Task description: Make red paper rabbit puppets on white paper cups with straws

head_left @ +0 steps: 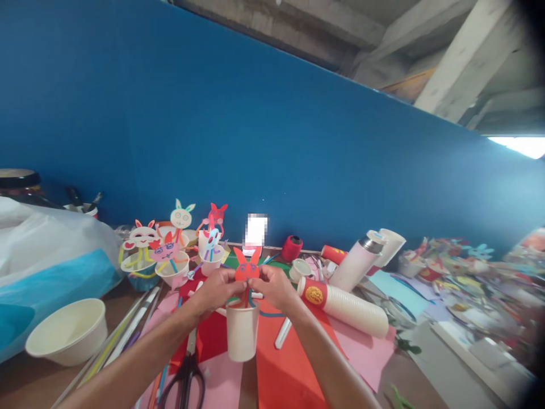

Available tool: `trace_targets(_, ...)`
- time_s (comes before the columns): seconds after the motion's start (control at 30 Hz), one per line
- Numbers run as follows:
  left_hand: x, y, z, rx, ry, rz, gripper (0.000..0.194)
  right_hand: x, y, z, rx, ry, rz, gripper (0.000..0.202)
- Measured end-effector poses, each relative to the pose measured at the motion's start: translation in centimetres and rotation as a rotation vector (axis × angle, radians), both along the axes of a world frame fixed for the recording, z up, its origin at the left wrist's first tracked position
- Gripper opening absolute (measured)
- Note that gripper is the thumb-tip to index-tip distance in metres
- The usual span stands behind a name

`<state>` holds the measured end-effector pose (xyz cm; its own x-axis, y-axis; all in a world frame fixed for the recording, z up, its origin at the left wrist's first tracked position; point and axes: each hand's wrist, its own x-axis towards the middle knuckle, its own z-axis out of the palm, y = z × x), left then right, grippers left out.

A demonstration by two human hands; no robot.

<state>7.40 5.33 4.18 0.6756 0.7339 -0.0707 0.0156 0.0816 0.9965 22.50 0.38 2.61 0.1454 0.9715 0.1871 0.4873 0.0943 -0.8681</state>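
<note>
Between my two hands is a red paper rabbit figure (247, 271) with pointed ears and drawn eyes. My left hand (219, 288) pinches its left edge, and my right hand (272, 287) grips it from the right, low on the head. Pipe cleaner strips hang below the head toward a white paper cup (242, 335), which stands upright right under my hands. How far they reach into the cup is hard to make out. Black-handled scissors (187, 375) lie to the left of the cup. Red paper (289, 358) is spread beneath and to the right.
Several finished paper animal figures (183, 217) stand in white cups at the back left. A white bowl (68, 332) sits at the left. A sleeve of stacked paper cups (349, 307) and a pale thermos (355, 264) lie right of my hands. Clutter covers the far right.
</note>
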Motion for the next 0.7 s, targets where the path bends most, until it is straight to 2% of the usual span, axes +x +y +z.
trace_targets(0.1,0.0,-0.2,0.0,0.065,0.034,0.012,0.010,0.1,-0.2,0.3,-0.040,-0.028,0.019,0.013)
trace_targets(0.23,0.1,-0.4,0.0,0.066,0.051,0.003,0.011,0.1,-0.3,0.6,-0.096,-0.051,0.035,0.012)
trace_targets(0.43,0.5,-0.4,-0.8,0.077,0.054,0.037,0.012,0.0,-0.2,0.2,-0.074,-0.023,0.026,0.009)
trace_targets(0.57,0.5,-0.2,-1.1,0.038,0.027,0.046,0.011,-0.1,-0.3,0.0,-0.054,0.036,0.063,0.010)
trace_targets(0.7,0.3,0.0,-1.0,-0.040,-0.012,-0.023,0.010,0.0,-0.5,0.3,-0.041,0.089,0.107,0.011)
